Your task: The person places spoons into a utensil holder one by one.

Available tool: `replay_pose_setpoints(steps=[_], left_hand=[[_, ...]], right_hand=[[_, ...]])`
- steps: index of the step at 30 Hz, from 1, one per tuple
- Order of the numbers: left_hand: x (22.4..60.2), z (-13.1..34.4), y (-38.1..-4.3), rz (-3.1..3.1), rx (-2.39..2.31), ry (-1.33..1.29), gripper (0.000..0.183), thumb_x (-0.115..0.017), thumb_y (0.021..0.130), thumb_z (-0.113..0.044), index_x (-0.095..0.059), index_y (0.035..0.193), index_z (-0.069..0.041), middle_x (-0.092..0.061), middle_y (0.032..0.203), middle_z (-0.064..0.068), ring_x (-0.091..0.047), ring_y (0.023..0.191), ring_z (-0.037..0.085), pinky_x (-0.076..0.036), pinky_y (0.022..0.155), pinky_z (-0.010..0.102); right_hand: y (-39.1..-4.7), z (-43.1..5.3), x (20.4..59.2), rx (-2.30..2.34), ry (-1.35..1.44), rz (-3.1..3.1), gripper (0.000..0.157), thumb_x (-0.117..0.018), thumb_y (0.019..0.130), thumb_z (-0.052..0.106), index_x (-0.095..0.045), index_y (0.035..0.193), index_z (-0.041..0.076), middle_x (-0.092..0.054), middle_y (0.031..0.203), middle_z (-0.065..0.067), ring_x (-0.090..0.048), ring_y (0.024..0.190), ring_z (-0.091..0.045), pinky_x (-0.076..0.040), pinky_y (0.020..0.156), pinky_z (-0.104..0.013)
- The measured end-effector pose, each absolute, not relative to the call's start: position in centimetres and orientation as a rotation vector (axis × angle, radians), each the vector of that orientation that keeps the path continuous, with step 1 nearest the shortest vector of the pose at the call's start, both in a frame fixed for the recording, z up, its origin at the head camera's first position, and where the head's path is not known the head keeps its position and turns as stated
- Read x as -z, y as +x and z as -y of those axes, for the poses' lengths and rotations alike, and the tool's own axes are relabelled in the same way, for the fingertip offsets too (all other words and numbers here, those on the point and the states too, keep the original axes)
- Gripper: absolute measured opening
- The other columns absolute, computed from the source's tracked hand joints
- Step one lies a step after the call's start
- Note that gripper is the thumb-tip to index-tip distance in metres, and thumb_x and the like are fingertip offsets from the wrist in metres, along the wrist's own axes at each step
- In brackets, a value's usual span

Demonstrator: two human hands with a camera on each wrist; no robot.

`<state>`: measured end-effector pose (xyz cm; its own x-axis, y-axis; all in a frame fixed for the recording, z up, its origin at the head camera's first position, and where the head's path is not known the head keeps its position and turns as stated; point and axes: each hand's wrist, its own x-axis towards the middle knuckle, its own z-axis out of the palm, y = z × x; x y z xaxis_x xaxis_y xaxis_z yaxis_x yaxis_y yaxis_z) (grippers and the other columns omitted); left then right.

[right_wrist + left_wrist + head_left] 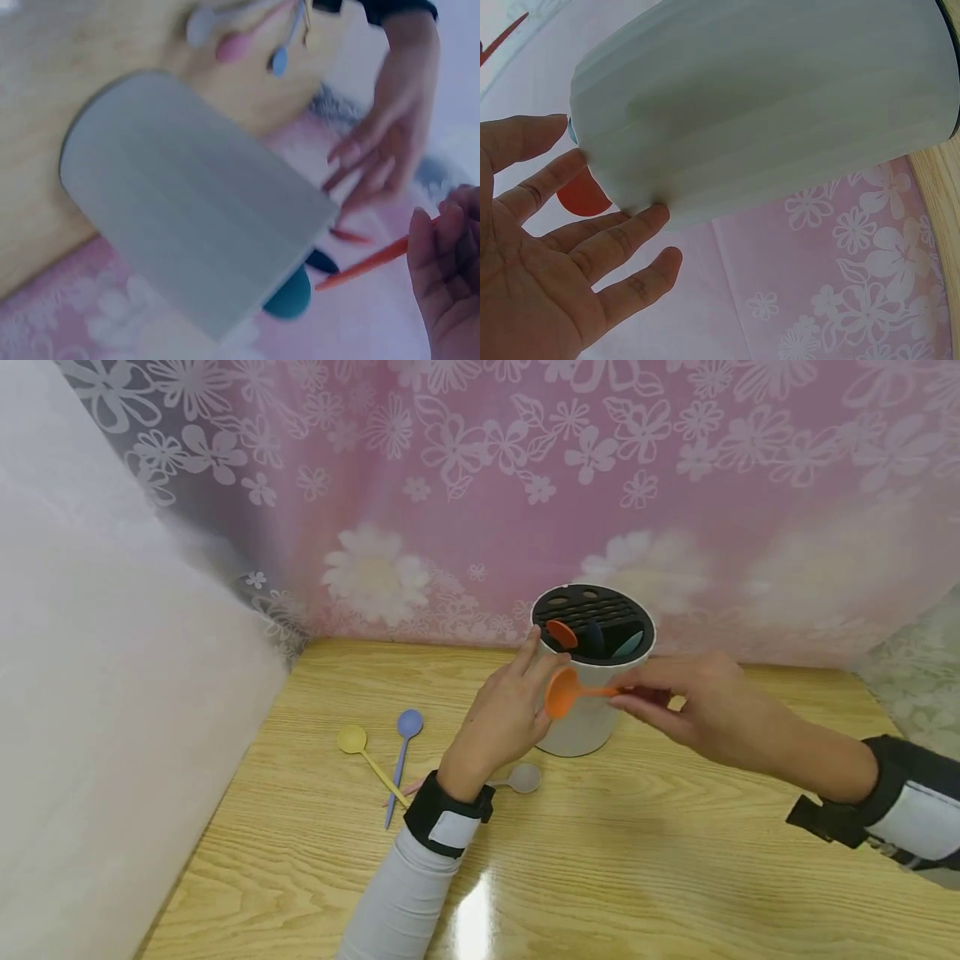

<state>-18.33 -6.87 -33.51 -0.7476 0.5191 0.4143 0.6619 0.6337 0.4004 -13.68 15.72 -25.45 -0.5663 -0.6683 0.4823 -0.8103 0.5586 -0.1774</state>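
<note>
My right hand (693, 702) pinches the handle of an orange spoon (561, 693), held sideways in front of a pale utensil holder (576, 727) with its bowl toward the left hand. In the right wrist view, the orange spoon (367, 264) slants between thumb and fingers. The left hand (501, 710) has its fingers spread at the holder's left side; in the left wrist view its fingertips (657, 213) rest by the rim. A red-orange spoon (562, 633), a dark blue one (595, 637) and a teal one (628, 644) stick out of the black slotted top (577, 603).
On the wooden table (675, 860), left of the holder, lie a yellow spoon (352, 740), a blue spoon (409, 724) and a grey spoon (524, 777). A pink spoon (234, 46) lies among them, mostly behind the left wrist. A pink floral curtain (480, 510) hangs behind.
</note>
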Motion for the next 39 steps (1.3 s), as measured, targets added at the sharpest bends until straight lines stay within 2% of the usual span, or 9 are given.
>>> replay_pose_setpoints(steps=[5,7,13,20,23,26,30,35,39], left_hand=[[33.4,6.8,-18.4,2.581,0.806,-0.959,0.044,-0.062,0.1,-0.021,-0.052,0.143,-0.015,-0.027,0.161,0.024,-0.065,0.113,0.038,-0.054,0.091,0.047],[33.4,6.7,-18.4,2.584,0.799,-0.952,0.043,-0.061,0.101,-0.022,-0.053,0.143,-0.015,-0.027,0.161,0.024,-0.066,0.11,0.037,-0.055,0.089,0.046],[33.5,6.7,-18.4,2.591,0.799,-0.942,0.042,-0.061,0.101,-0.022,-0.054,0.142,-0.015,-0.026,0.162,0.024,-0.067,0.108,0.036,-0.054,0.089,0.044],[33.5,6.7,-18.3,2.578,0.81,-0.955,0.042,-0.06,0.102,-0.021,-0.054,0.143,-0.015,-0.027,0.161,0.024,-0.067,0.109,0.036,-0.054,0.089,0.045],[33.6,6.8,-18.3,2.573,0.799,-0.955,0.042,-0.06,0.101,-0.022,-0.054,0.143,-0.015,-0.027,0.161,0.024,-0.067,0.107,0.035,-0.054,0.088,0.044],[33.6,6.8,-18.4,2.574,0.795,-0.954,0.042,-0.06,0.102,-0.022,-0.054,0.143,-0.015,-0.027,0.161,0.024,-0.067,0.107,0.035,-0.054,0.089,0.044],[33.5,6.9,-18.4,2.58,0.796,-0.955,0.042,-0.06,0.102,-0.022,-0.054,0.143,-0.015,-0.027,0.161,0.023,-0.067,0.107,0.035,-0.054,0.089,0.044],[33.4,7.0,-18.4,2.583,0.798,-0.954,0.043,-0.059,0.102,-0.022,-0.054,0.144,-0.014,-0.027,0.162,0.023,-0.067,0.108,0.035,-0.054,0.088,0.044],[33.5,6.9,-18.4,2.588,0.798,-0.956,0.043,-0.059,0.102,-0.023,-0.053,0.144,-0.015,-0.026,0.162,0.023,-0.066,0.109,0.035,-0.053,0.091,0.045]], right_hand=[[-15.6,-16.8,23.0,-0.509,1.01,2.546,0.008,-0.071,0.094,0.014,-0.077,0.097,0.009,-0.063,0.086,0.007,-0.058,0.068,-0.002,-0.05,0.059,-0.014],[-16.4,-17.3,22.2,-0.538,0.888,2.619,0.011,-0.076,0.088,0.004,-0.077,0.097,0.009,-0.061,0.089,0.004,-0.058,0.071,-0.002,-0.05,0.061,-0.013],[-19.0,-18.7,20.5,-0.651,0.652,2.68,0.013,-0.07,0.095,0.016,-0.077,0.106,0.012,-0.071,0.095,0.0,-0.06,0.077,0.01,-0.045,0.072,-0.004],[-20.7,-19.1,19.6,-0.752,0.531,2.697,0.021,-0.069,0.096,0.02,-0.073,0.11,0.004,-0.074,0.094,-0.013,-0.063,0.07,0.013,-0.048,0.064,-0.006],[-21.2,-18.9,19.3,-0.77,0.528,2.703,0.021,-0.069,0.096,0.019,-0.072,0.108,0.003,-0.075,0.09,-0.005,-0.065,0.067,0.012,-0.048,0.062,-0.008],[-21.6,-18.8,18.9,-0.781,0.52,2.739,0.022,-0.069,0.096,0.021,-0.072,0.109,0.004,-0.073,0.086,0.011,-0.065,0.067,0.011,-0.048,0.06,-0.01],[-22.3,-18.6,18.3,-0.79,0.505,2.786,0.024,-0.068,0.097,0.023,-0.072,0.112,0.004,-0.073,0.086,0.017,-0.066,0.067,0.01,-0.048,0.059,-0.011],[-22.9,-18.4,18.7,-0.885,0.516,2.781,0.023,-0.069,0.096,0.017,-0.072,0.111,-0.001,-0.075,0.089,0.01,-0.068,0.069,0.006,-0.052,0.062,-0.012],[-23.1,-18.5,19.6,-0.862,0.505,2.806,0.023,-0.069,0.095,0.016,-0.072,0.11,-0.002,-0.076,0.099,-0.011,-0.068,0.069,0.006,-0.053,0.062,-0.012]])
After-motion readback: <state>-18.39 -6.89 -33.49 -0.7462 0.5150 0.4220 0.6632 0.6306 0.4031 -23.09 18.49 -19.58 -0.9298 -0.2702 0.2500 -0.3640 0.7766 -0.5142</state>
